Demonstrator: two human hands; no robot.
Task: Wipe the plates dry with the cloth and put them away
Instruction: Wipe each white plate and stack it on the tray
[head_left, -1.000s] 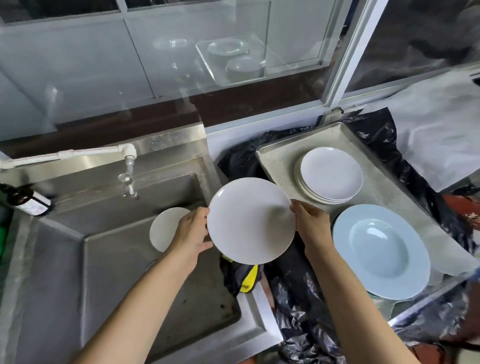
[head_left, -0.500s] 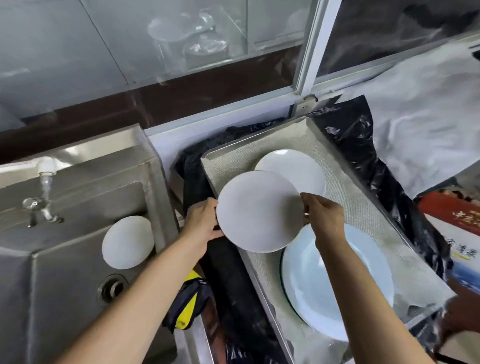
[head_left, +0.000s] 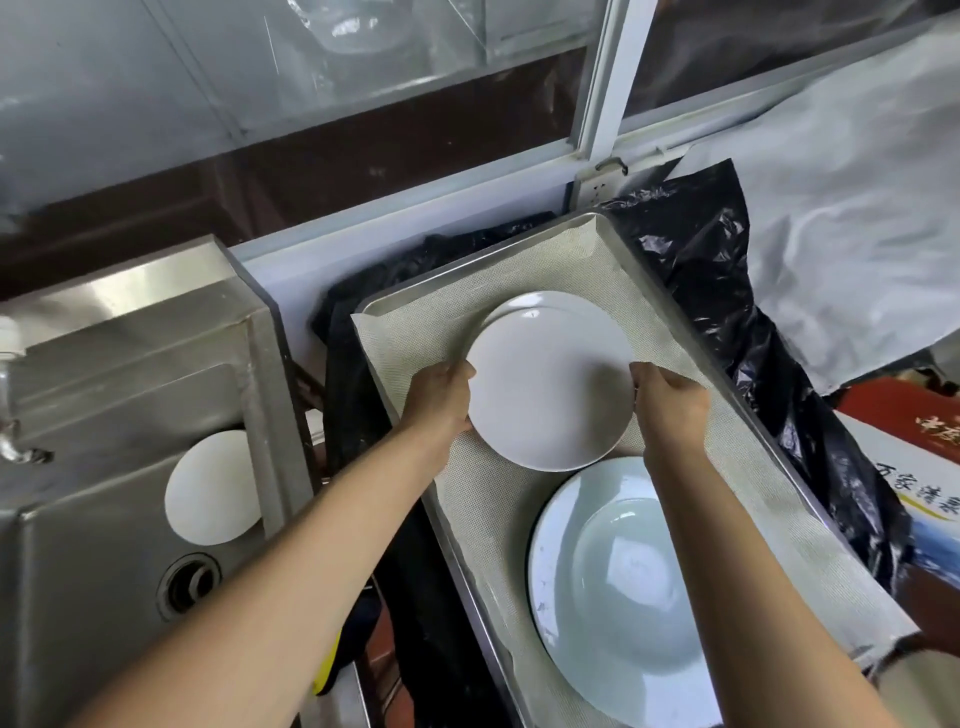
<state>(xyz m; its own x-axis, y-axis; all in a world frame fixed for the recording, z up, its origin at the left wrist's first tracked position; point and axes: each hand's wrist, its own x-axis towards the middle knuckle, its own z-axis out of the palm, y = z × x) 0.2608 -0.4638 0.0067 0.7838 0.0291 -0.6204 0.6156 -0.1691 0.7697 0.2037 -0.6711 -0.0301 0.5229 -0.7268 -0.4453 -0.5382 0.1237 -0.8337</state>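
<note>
I hold a small white plate (head_left: 545, 389) by its rim with both hands, over the stack of white plates (head_left: 524, 306) on the lined metal tray (head_left: 415, 322). My left hand (head_left: 441, 397) grips its left edge and my right hand (head_left: 667, 397) grips its right edge. Only the far rim of the stack shows behind the held plate. A large pale blue deep plate (head_left: 623, 587) lies on the tray nearer to me. Another white plate (head_left: 210, 488) leans inside the steel sink (head_left: 78, 519). A black and yellow cloth (head_left: 332, 660) shows partly under my left forearm.
A tap (head_left: 10, 405) sits at the sink's left edge and a drain (head_left: 189, 584) in its floor. Black plastic sheeting (head_left: 727, 291) lies under and behind the tray. A window frame (head_left: 597, 83) rises behind. A printed box (head_left: 904, 457) is at the right.
Both hands carried the white plate from above the sink's edge rightward over the tray, down to the stack. The view turned right with it.
</note>
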